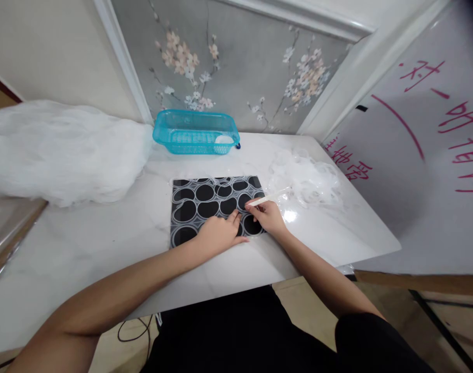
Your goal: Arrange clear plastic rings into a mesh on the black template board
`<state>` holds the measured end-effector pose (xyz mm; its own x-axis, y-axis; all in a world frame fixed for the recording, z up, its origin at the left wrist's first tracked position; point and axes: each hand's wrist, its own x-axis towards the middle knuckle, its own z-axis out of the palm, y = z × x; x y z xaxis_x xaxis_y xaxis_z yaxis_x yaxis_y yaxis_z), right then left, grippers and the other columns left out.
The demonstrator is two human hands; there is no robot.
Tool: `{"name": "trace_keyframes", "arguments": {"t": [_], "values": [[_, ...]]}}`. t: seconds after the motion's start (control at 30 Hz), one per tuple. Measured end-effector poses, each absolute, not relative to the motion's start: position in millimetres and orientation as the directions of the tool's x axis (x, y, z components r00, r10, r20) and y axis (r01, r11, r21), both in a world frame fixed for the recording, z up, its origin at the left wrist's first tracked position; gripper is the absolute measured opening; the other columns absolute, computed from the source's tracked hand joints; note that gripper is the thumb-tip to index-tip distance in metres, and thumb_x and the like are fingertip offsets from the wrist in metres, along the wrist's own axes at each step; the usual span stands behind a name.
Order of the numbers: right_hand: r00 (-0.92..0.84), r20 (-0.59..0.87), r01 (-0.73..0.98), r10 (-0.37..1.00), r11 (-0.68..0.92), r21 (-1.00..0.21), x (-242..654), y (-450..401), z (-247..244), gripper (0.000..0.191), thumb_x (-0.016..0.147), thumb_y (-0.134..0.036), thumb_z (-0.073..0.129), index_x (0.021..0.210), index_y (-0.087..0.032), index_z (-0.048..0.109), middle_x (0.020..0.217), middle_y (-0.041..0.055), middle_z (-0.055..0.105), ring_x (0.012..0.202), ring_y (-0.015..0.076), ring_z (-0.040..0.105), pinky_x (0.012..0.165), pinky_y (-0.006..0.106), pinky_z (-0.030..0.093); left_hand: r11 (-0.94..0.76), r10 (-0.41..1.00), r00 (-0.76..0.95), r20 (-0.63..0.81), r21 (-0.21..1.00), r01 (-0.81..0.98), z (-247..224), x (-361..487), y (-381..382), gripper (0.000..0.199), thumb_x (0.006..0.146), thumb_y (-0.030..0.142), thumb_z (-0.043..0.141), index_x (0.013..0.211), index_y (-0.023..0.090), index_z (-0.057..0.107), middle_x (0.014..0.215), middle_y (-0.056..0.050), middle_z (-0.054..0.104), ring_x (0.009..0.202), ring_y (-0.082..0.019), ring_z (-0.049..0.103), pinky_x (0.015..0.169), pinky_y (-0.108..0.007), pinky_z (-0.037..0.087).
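Note:
A dark sheet (208, 209) patterned with rounded outlines lies flat on the white table, under both hands. My left hand (220, 230) rests on its lower middle part, fingers apart and nothing held. At the sheet's right side, my right hand (268, 215) pinches a thin white tool (268, 198), which slants up to the right. The tool's lower end is at the fingertips over the sheet. Clear, thin film pieces (306, 178) lie in a loose heap just beyond the right hand.
A blue plastic basket (196, 148) with a small white item in it stands at the back of the white table (143, 233). A large white translucent heap (61, 153) fills the left side. A whiteboard (415, 217) with red writing borders the right.

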<state>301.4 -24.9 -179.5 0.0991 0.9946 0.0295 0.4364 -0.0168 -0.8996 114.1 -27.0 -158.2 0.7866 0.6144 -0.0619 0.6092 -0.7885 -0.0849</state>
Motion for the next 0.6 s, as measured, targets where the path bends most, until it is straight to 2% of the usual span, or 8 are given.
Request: {"name": "trace_keyframes", "arguments": {"t": [0.47, 0.6], "values": [[0.116, 0.07, 0.454, 0.991, 0.009, -0.891, 300.7, -28.4, -180.6, 0.035, 0.078, -0.05, 0.06, 0.084, -0.016, 0.068, 0.072, 0.0047, 0.068, 0.043, 0.0115, 0.051, 0.043, 0.025, 0.04, -0.799, 0.601, 0.798, -0.043, -0.07, 0.598, -161.0, 114.7, -27.9, 0.081, 0.089, 0.066, 0.028, 0.138, 0.003, 0.044, 0.142, -0.025, 0.038, 0.077, -0.029, 0.069, 0.055, -0.036, 0.051], [0.114, 0.066, 0.476, 0.991, 0.004, -0.879, 301.3, -27.0, -180.8, 0.036, 0.079, -0.051, 0.06, 0.084, -0.017, 0.069, 0.074, 0.0053, 0.07, 0.043, 0.0118, 0.052, 0.043, 0.026, 0.041, -0.79, 0.613, 0.788, -0.062, -0.06, 0.61, -161.2, 114.6, -28.2, 0.08, 0.089, 0.066, 0.03, 0.14, 0.005, 0.043, 0.142, -0.026, 0.037, 0.08, -0.028, 0.069, 0.058, -0.035, 0.052]]}}
